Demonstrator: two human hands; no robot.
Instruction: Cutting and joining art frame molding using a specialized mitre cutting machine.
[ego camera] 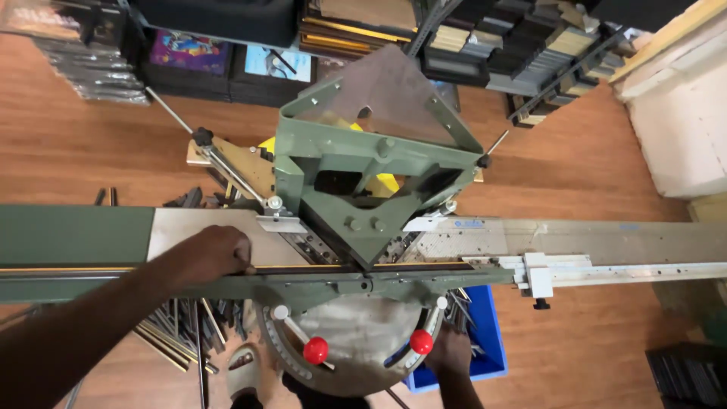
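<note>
Wood-plank floor (91,151), green cutter bed (76,235), perhaps workshop

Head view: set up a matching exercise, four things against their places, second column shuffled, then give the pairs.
Things:
1. Left hand
2. Right hand
3. Blue bin
4. Red knob

Places:
A. On the floor under the right side of the machine
B. Pressing the long strip on the left table of the machine
C. On a lever over the round grey plate
D. Low at the front, by the right-hand lever

Pairs: 1-B, 2-D, 3-A, 4-C
</note>
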